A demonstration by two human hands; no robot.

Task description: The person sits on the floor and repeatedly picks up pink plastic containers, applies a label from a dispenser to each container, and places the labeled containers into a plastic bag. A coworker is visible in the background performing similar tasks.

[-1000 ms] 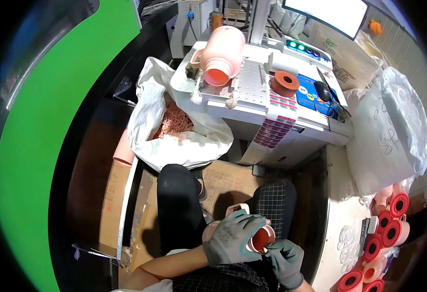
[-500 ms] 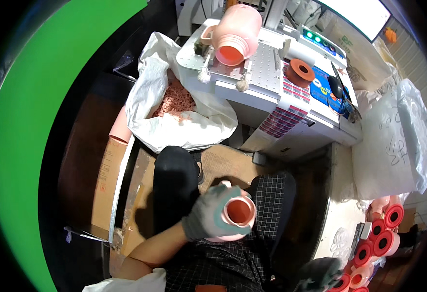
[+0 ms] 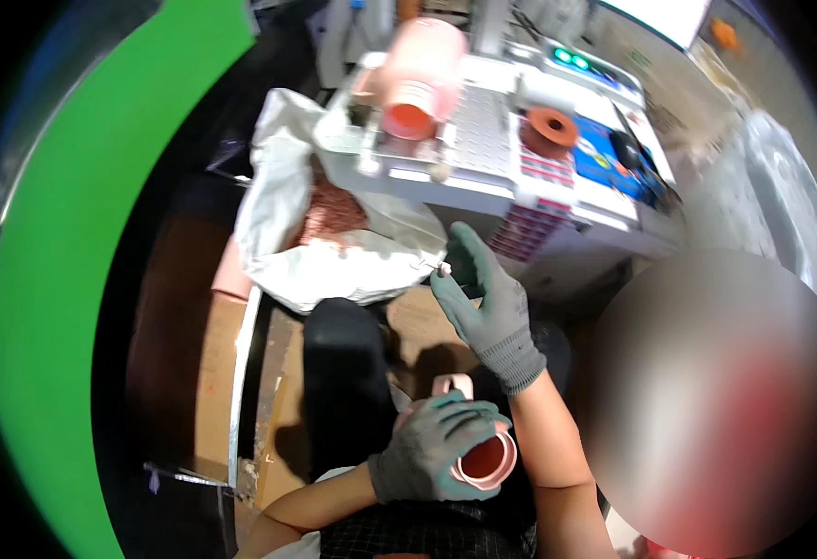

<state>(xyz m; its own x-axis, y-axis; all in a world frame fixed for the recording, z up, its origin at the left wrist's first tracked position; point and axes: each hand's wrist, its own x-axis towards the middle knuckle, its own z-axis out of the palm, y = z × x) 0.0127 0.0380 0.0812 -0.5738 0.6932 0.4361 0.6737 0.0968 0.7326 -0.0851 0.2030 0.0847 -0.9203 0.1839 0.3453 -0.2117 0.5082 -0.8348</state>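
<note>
My gloved left hand is wrapped around a pink bottle with a loop handle, held over my lap. The bottle's round mouth is uncovered and faces up toward me. Beside the white sack's right edge, my gloved right hand is raised with thumb and fingers spread apart. A tiny whitish piece shows at the thumb tip, too small to name. The white sack stands open and holds pink shavings.
A larger pink bottle lies on the white machine bed, mouth toward me. Right of it sits an orange-brown ring near a blue sheet. Cardboard lies at the left. A blurred patch covers the lower right.
My right hand has come from the lower right up to the sack's edge, with its fingers spread. The left hand still grips the bottle, now lower in the picture. The view has shifted.
</note>
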